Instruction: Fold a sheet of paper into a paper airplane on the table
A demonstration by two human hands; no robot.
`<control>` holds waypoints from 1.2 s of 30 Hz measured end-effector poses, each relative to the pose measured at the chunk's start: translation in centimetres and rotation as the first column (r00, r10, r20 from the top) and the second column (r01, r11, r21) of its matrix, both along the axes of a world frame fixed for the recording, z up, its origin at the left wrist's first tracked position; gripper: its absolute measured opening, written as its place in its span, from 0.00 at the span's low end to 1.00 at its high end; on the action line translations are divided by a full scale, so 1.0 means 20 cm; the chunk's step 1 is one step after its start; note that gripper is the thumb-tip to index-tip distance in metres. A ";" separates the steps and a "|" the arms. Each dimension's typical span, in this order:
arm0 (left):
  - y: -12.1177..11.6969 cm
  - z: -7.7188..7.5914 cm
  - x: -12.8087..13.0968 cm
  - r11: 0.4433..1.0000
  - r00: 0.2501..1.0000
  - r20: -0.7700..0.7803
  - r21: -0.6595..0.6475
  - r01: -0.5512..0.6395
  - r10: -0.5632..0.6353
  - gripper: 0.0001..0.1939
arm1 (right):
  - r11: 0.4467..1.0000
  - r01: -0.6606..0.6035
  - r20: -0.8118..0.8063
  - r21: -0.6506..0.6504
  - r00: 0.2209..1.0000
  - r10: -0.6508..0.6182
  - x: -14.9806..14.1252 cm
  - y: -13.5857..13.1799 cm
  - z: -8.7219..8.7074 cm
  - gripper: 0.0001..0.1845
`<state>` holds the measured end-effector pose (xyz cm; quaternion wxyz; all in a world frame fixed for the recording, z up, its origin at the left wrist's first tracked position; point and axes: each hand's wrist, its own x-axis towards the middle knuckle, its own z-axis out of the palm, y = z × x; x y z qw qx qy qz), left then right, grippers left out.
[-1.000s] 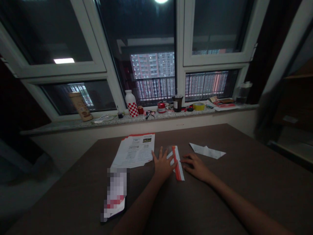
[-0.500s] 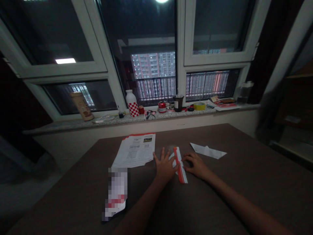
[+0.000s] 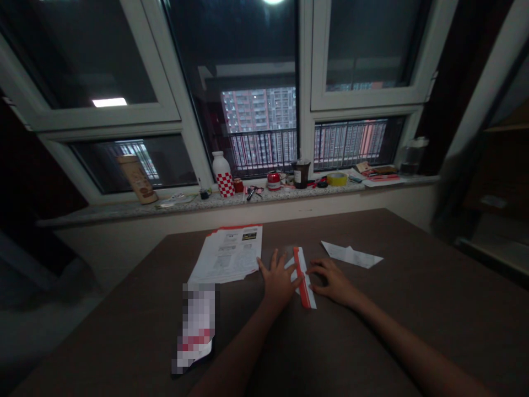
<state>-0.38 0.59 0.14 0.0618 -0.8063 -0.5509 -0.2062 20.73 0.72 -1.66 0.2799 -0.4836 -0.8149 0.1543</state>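
A narrow folded paper strip point(image 3: 305, 278), white with a red edge, lies on the dark brown table point(image 3: 372, 331). My left hand point(image 3: 279, 280) lies flat with fingers spread, pressing the strip's left side. My right hand point(image 3: 333, 280) rests on the table just right of the strip, fingers curled, fingertips touching its edge. Neither hand lifts the paper.
A stack of printed sheets point(image 3: 230, 252) lies left of my hands, a crumpled white paper point(image 3: 350, 255) to the right, and a blurred flat item point(image 3: 196, 326) near the front left. The windowsill point(image 3: 124, 209) holds a checked bottle point(image 3: 222, 173), cups, a tape roll point(image 3: 336, 178) and small clutter.
The strip has shifted slightly toward me and tilted a little. My right hand's fingers have curled closer to its edge. My left hand has stayed pressed on it.
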 end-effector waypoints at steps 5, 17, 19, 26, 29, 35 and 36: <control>-0.03 0.01 -0.01 0.997 0.997 0.018 -0.042 0.070 -0.069 0.17 | 1.000 0.014 -0.002 0.007 1.000 -0.014 0.00 0.01 -0.01 0.20; 0.00 -0.01 0.00 0.999 1.000 0.009 -0.049 -0.005 0.006 0.18 | 1.000 0.008 0.008 0.011 1.000 -0.008 0.01 0.04 -0.03 0.25; 0.01 -0.01 0.00 0.999 1.000 0.000 -0.043 -0.003 0.003 0.19 | 1.000 0.006 0.015 0.009 1.000 -0.006 0.02 0.04 -0.04 0.26; 0.03 -0.01 0.01 0.999 0.999 -0.031 -0.029 -0.021 0.020 0.20 | 1.000 0.006 0.020 -0.011 1.000 -0.006 0.01 0.03 -0.03 0.30; 0.04 -0.02 0.00 1.000 0.999 -0.032 -0.009 -0.014 0.014 0.19 | 1.000 0.015 0.026 -0.020 1.000 -0.014 0.00 0.02 -0.02 0.33; 0.06 -0.02 0.00 1.000 0.999 -0.045 -0.016 -0.024 0.024 0.17 | 0.999 -0.010 0.061 -0.037 0.998 0.012 0.00 0.00 0.01 0.37; 0.06 -0.02 0.00 0.999 0.998 -0.049 -0.018 -0.027 0.026 0.17 | 0.999 -0.013 0.067 -0.034 0.998 0.015 0.00 0.00 0.01 0.37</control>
